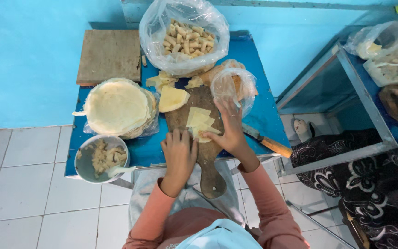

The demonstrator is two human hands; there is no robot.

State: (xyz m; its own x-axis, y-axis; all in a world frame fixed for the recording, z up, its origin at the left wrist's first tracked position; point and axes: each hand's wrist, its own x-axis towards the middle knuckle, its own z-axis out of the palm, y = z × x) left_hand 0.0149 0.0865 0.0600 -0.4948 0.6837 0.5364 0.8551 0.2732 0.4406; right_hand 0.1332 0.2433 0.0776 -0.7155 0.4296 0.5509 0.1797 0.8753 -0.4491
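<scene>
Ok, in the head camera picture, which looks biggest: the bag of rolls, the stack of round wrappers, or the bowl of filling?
1. Bag of rolls, though the stack comes close.
2. Stack of round wrappers.
3. Bowl of filling, clearly smallest, even though it sits nearest the camera.

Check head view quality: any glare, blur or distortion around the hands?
Head view: even, soft light with faint shadows; both hands, left hand and right hand, sharp on the wooden board; glare on the plastic bag of rolls; wide-angle bending tilts the table edges and wall lines; no motion blur visible.
</scene>
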